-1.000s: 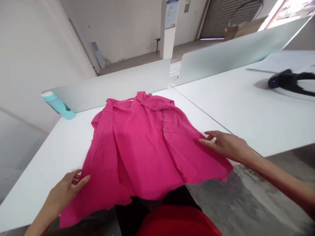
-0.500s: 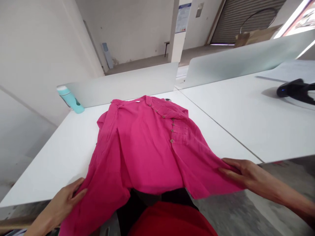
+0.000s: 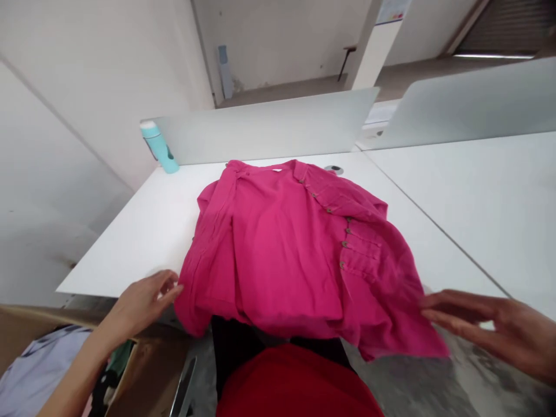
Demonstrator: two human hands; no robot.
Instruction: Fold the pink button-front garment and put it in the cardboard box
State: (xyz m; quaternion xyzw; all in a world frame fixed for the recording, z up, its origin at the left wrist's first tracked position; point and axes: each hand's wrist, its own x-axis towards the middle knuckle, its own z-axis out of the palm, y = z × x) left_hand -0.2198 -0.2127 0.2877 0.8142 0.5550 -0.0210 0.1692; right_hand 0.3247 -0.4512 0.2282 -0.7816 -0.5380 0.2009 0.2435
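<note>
Head: pink shirt (image 3: pixel 282 255) between grips (image 3: pixel 143 304) (image 3: pixel 499 330), contact unclear

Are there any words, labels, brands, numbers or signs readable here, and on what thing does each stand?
No text can be read.
Sheet on the pillar: cut off by the top edge, too small and blurred to read.
White patch at the neck of the pink shirt, perhaps a label: too small to read.

No lettering is legible: the blue-edged white paper notice (image 3: pixel 392 10) on the white square pillar (image 3: pixel 377 49) and the small white collar label (image 3: pixel 277 170) of the bright pink cloth shirt (image 3: pixel 282 249) are unreadable.
</note>
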